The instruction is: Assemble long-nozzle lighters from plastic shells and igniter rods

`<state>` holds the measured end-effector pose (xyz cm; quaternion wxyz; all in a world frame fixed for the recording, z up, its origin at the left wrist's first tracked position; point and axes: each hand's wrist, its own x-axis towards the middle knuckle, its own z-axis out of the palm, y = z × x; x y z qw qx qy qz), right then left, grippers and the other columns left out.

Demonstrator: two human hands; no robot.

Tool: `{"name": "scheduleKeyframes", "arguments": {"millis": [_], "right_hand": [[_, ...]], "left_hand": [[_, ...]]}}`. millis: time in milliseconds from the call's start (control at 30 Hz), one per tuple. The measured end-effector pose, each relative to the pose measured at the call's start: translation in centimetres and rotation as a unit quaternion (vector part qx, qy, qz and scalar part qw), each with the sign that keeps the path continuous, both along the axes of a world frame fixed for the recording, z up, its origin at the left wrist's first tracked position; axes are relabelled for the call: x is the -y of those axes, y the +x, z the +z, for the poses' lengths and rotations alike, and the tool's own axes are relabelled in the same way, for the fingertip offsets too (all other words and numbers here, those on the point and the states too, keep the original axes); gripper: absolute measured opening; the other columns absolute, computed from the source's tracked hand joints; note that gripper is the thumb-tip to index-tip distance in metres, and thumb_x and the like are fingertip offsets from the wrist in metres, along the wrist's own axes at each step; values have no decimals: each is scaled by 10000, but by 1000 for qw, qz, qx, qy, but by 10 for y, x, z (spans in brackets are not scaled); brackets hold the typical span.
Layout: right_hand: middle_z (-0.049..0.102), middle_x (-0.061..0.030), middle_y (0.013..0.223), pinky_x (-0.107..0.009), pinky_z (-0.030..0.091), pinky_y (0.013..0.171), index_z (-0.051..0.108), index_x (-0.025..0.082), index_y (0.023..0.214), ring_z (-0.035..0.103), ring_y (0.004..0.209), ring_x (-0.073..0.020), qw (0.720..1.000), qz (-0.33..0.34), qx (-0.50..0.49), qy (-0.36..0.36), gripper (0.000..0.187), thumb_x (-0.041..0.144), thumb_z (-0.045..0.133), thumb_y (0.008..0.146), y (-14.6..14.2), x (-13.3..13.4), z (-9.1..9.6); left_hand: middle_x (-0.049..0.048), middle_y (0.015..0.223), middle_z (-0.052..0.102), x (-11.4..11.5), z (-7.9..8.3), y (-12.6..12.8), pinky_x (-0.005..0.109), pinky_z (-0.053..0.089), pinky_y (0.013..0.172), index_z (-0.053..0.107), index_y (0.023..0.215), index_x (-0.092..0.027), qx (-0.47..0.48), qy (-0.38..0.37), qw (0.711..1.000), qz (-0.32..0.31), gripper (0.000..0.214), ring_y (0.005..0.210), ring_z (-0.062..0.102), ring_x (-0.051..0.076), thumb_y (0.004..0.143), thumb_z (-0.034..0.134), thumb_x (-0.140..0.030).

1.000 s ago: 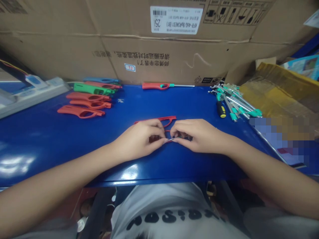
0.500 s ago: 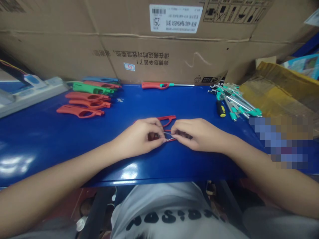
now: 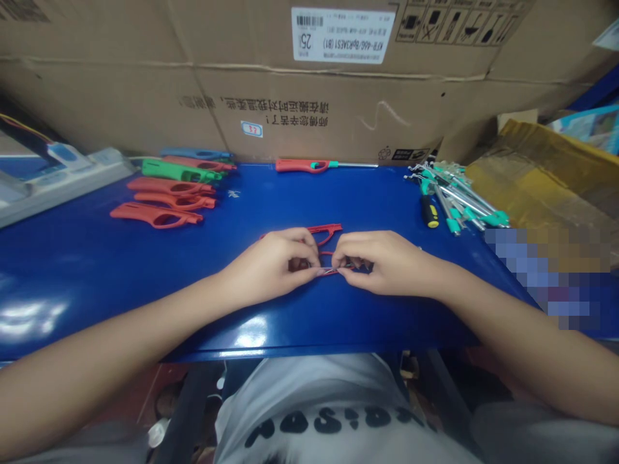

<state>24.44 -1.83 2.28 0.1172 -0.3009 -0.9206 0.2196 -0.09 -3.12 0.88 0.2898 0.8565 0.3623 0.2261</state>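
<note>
My left hand (image 3: pixel 273 264) and my right hand (image 3: pixel 382 261) meet at the middle of the blue table (image 3: pixel 97 270), fingers curled and pinched. Between their fingertips lies a small red lighter piece with a thin metal part (image 3: pixel 330 270); both hands grip it. Just behind my fingers lies a red lighter shell half (image 3: pixel 325 230), partly hidden by my left hand.
Red, green and blue lighter shells (image 3: pixel 167 193) lie in a row at the back left. An assembled red lighter (image 3: pixel 309 166) rests by the cardboard boxes (image 3: pixel 290 84). Metal tubes with teal ends and a screwdriver (image 3: pixel 452 196) are piled at the back right.
My fingertips have shifted slightly around the small piece and drawn closer together. Nothing else on the table has moved.
</note>
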Motion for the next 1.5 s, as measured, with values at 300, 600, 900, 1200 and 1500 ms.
{"name": "scheduleKeyframes", "arguments": {"millis": [300, 600, 900, 1200, 1500], "right_hand": [[694, -14, 946, -245, 377, 655, 696, 196, 955, 588, 755, -121, 1000, 7, -6, -6, 147, 122, 596, 877, 0, -1, 2], [703, -15, 941, -245, 375, 651, 703, 198, 939, 594, 750, -122, 1000, 17, -5, -1, 148, 119, 602, 866, 1, -2, 2], [691, -6, 876, -239, 385, 644, 692, 193, 916, 583, 721, -116, 1000, -7, -12, -8, 126, 117, 604, 867, 0, -1, 1], [667, 3, 817, -233, 380, 644, 692, 194, 907, 554, 684, -107, 999, -42, -10, -28, 77, 145, 638, 884, -4, -1, -1], [694, -24, 924, -249, 370, 644, 688, 192, 928, 561, 698, -118, 999, -31, 9, -14, 68, 172, 625, 912, -2, 0, 1]], "left_hand": [[42, 968, 678, -3, -1, 0, 241, 514, 732, 795, 867, -171, 17, 11, 1000, -11, 92, 826, 662, 131, 892, 740, -242], [43, 990, 675, -3, 1, 0, 233, 505, 701, 805, 869, -183, 13, -15, 1000, -8, 77, 778, 643, 115, 877, 744, -229], [47, 981, 688, -6, -1, -2, 238, 510, 697, 801, 867, -192, 24, -20, 999, -10, 82, 812, 654, 134, 876, 737, -242], [46, 968, 671, -5, 0, 0, 234, 504, 693, 808, 872, -178, 2, 2, 1000, -14, 84, 757, 639, 113, 880, 729, -203], [61, 1042, 681, -3, 7, -5, 248, 538, 766, 804, 970, -205, -22, 21, 998, -48, 153, 856, 670, 144, 938, 655, -221]]}}
